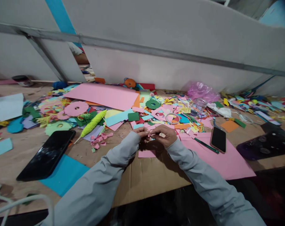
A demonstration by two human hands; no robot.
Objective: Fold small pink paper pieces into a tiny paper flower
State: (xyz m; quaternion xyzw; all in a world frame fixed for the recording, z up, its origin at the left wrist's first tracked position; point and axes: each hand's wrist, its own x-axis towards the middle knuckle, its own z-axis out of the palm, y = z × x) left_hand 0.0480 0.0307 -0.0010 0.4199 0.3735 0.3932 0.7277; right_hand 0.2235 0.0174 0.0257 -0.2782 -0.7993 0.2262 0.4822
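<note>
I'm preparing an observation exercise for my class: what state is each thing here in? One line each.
Left hand, fingers closed on pink paper piece
Right hand, fingers closed on pink paper piece
Larger phone, screen dark
Smaller phone, screen dark
Jar, lid on
Lime yarn, wound up
Pink plastic bag, crumpled

phone (218,140) on large sheet (239,163)

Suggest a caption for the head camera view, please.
Left hand and right hand hold a small pink piece above cardboard, before colourful paper scraps.
</note>
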